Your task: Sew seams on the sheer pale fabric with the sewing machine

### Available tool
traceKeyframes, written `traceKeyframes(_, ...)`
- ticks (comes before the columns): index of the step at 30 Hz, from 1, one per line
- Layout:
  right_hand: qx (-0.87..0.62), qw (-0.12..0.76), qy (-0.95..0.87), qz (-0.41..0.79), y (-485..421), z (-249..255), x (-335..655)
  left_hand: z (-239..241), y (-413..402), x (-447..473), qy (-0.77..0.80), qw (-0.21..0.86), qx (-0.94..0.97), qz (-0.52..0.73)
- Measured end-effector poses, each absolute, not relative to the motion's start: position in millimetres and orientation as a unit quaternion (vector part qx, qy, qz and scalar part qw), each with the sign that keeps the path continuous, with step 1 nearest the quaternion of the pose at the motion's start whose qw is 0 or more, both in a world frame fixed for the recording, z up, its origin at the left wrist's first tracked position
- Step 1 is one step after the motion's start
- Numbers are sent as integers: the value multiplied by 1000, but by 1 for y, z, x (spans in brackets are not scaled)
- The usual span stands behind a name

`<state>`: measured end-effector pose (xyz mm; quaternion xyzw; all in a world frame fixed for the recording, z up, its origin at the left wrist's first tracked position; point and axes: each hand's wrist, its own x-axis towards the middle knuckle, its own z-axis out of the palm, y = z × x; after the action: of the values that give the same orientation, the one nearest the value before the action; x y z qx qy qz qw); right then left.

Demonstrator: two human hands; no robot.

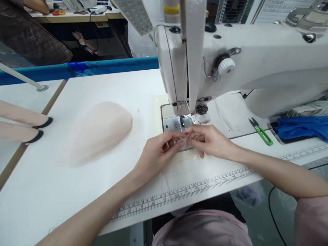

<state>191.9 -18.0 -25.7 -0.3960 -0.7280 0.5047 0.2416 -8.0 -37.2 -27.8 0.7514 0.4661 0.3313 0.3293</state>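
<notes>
My left hand (162, 148) and my right hand (208, 141) meet just in front of the needle area of a white sewing machine (176, 68). Both are closed, fingertips pinched on a thin, whitish, see-through strip (183, 139) stretched between them. What the strip is exactly I cannot make out, and my fingers hide part of it. Directly behind the fingers are the presser foot (182, 120) and the metal needle plate (170, 123). To the left of my left hand, a pale pink, rounded sheer piece (102, 131) lies on the white table (143, 89).
Green thread snips (261, 131) lie right of my right hand, beside a phone under blue cloth (302, 127). A printed ruler (184, 191) follows the front edge. Two beige tubes with black ends (23, 121) reach in from the left. Another person's arm shows behind.
</notes>
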Motion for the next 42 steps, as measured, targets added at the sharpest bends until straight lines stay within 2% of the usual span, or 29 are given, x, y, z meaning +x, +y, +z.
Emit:
traceKeyframes(4,-418,252,-748,449,-11,-25,193,-29,-38,-6,472,360,735,328)
traceKeyframes(12,-450,267,-754,398,-11,-27,191,-28,-42,-3,514,273,757,296)
traceKeyframes(20,-414,292,-776,375,-10,-25,197,-23,-36,-8,501,489,649,298)
traceKeyframes(24,-404,297,-781,371,-11,-22,200,-23,-36,-8,485,523,627,314)
traceKeyframes(27,-387,302,-791,364,-13,-20,199,-26,-39,-6,481,442,682,329)
traceKeyframes(33,-332,321,-842,279,-17,-23,197,-33,-46,-8,442,87,837,310)
traceKeyframes(36,-343,321,-845,256,-19,-26,197,-35,-44,-11,374,-45,866,327)
traceKeyframes(38,-356,315,-840,264,-20,-27,197,-36,-42,-13,342,-93,871,340)
traceKeyframes(42,-347,311,-843,268,-21,-28,198,-37,-41,-15,322,-121,876,337)
